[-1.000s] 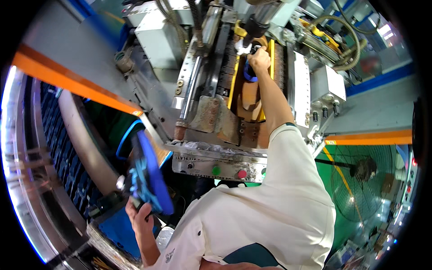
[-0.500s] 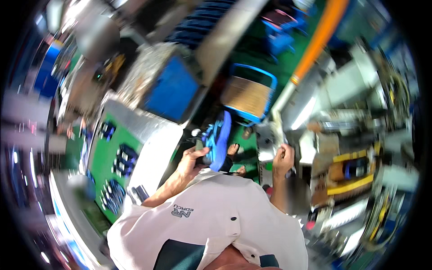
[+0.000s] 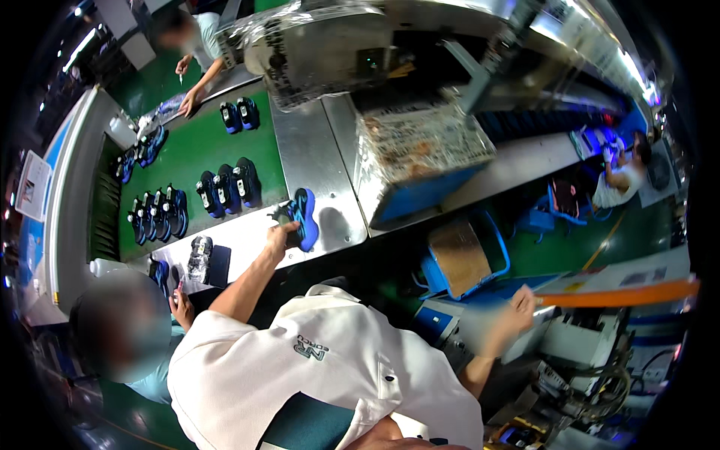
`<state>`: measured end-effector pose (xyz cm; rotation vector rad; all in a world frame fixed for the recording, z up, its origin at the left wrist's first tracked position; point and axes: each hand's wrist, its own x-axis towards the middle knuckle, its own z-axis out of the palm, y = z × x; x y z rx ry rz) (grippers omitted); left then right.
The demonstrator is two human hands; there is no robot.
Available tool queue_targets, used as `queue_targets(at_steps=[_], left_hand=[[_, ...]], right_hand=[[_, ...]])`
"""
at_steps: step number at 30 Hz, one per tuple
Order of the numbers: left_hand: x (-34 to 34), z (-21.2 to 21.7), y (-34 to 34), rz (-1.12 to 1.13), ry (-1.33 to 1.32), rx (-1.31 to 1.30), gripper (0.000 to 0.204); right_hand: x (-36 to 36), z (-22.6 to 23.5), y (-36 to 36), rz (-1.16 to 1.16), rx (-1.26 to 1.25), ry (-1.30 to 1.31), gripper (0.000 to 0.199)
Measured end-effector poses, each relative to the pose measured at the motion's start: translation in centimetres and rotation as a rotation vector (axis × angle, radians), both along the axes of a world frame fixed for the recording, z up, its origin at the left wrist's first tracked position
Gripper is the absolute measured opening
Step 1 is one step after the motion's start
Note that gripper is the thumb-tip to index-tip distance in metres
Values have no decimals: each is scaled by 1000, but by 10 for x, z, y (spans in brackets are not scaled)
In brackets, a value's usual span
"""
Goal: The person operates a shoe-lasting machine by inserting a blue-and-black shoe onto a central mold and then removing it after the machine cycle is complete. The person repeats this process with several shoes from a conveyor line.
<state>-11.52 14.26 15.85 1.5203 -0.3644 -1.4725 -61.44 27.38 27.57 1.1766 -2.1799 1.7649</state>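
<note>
Shoes (image 3: 178, 214) stand in a row on the green belt (image 3: 196, 146) at the left of the frame. Below them, at lower left, we see a co-worker's hand (image 3: 180, 306) near the table edge, and right of it a clear-wrapped bundle (image 3: 200, 259). Left of the frame's middle, our left hand (image 3: 279, 238) is closed, thumb and fingers pinching the blue and black shoe (image 3: 307, 221) at its lower left side. We have that shoe tilted, blue sole to the right, at the front of the metal table (image 3: 322, 161); we cannot tell whether it touches the top. Right of centre sits a chair (image 3: 459, 255). Farther right, our right hand (image 3: 517, 311) is raised beside the orange bar (image 3: 622, 294), fingers bent; blur covers its lower part, so we cannot tell how far open it is.
</note>
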Motion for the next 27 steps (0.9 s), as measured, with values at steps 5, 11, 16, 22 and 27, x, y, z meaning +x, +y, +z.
queue_targets(at_steps=[5,11,16,22,27], left_hand=[[92,-80,-92,63,-304,-4,31],[111,-125,-164,-40,-815,132,79],[104,-154,-144,157,-973,89,75],[105,-146,-153,154,-1020,11,73],[113,-146,-152,125,-968,124,74]], right_hand=[[86,171,-182,274,-47,379,12],[228,303,-382,684,95,604,20],[371,324,-582,878,341,1014,54],[456,315,-740,751,659,880,79],[492,291,-746,816,626,921,70]])
